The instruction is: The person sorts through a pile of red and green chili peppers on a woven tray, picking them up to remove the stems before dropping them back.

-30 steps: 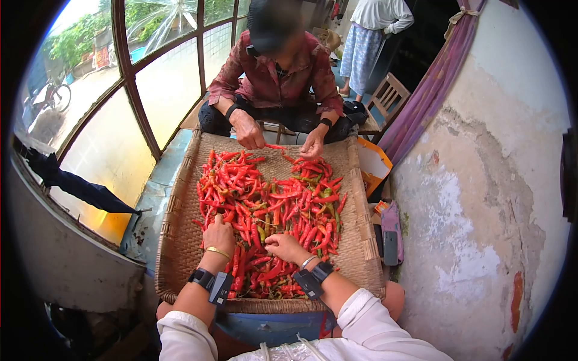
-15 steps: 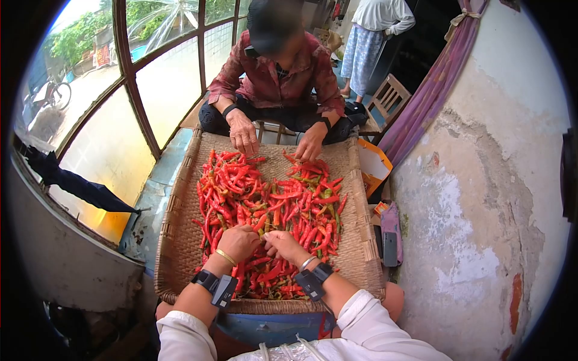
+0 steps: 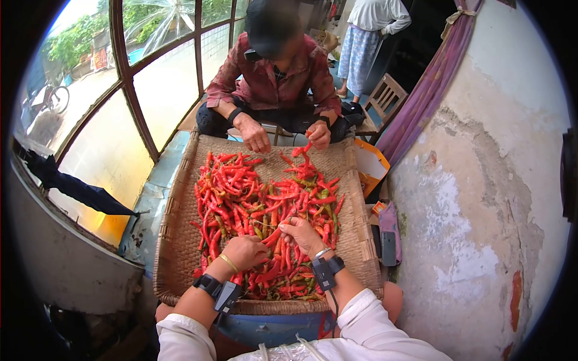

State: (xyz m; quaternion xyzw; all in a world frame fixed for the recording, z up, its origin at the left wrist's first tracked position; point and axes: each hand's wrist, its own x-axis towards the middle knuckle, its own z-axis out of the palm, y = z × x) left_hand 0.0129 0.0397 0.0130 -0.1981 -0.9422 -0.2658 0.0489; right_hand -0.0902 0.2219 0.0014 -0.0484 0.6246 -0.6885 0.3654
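A red chili pepper [image 3: 273, 236] is stretched between my two hands above the heap. My left hand [image 3: 244, 253] is closed around its lower end. At the upper end, the fingertips of my right hand [image 3: 301, 234] pinch it near the stem. Beneath both hands, red chili peppers [image 3: 229, 180], a few of them greenish, cover much of a woven tray [image 3: 174, 240]. The fingers of my left hand are partly hidden behind its back.
Across the tray sits a person in a red patterned shirt [image 3: 283, 84], one hand [image 3: 319, 135] lifting a red chili pepper. Window panes [image 3: 120, 159] stand left, with a folded umbrella [image 3: 90, 192]. A rough wall [image 3: 457, 228] is close on the right, near an orange box [image 3: 370, 162].
My hands have moved apart, the right one upward and the left one down, with a red chili pepper now visible between them. The other person has raised a pepper from the heap.
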